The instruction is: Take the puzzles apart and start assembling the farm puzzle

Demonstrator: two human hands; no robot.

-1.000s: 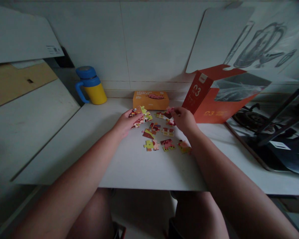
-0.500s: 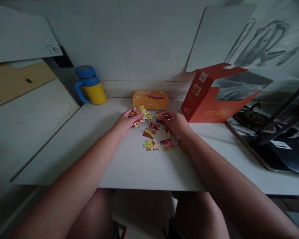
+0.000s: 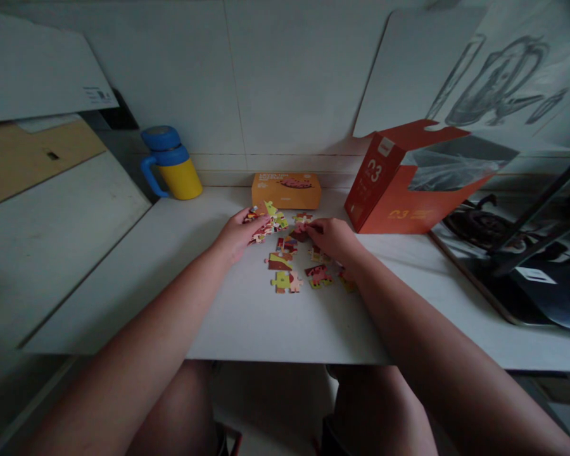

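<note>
My left hand point(image 3: 237, 234) is closed round a loose stack of jigsaw puzzle pieces point(image 3: 268, 218), yellow-green, red and cream, held just above the counter. To its right, my right hand point(image 3: 331, 234) pinches a reddish-brown puzzle piece point(image 3: 300, 232) with its fingertips, low over the counter. Below the hands lie several more pieces: a yellow-and-brown piece point(image 3: 280, 261), a green-and-pink piece point(image 3: 286, 282) and a dark red piece with a pink figure point(image 3: 318, 276). Another piece point(image 3: 348, 280) is partly hidden by my right wrist.
An orange puzzle box point(image 3: 285, 191) stands against the wall behind the pieces. At the right is a larger open red-orange box point(image 3: 408, 190) with clear plastic inside, beside a gas stove point(image 3: 484, 228). A blue-and-yellow flask point(image 3: 173, 163) stands at the back left.
My right hand has moved slightly left with its piece. The pieces at the left of the loose group have shifted a little left and nearer to me. My left hand still holds the stack.
</note>
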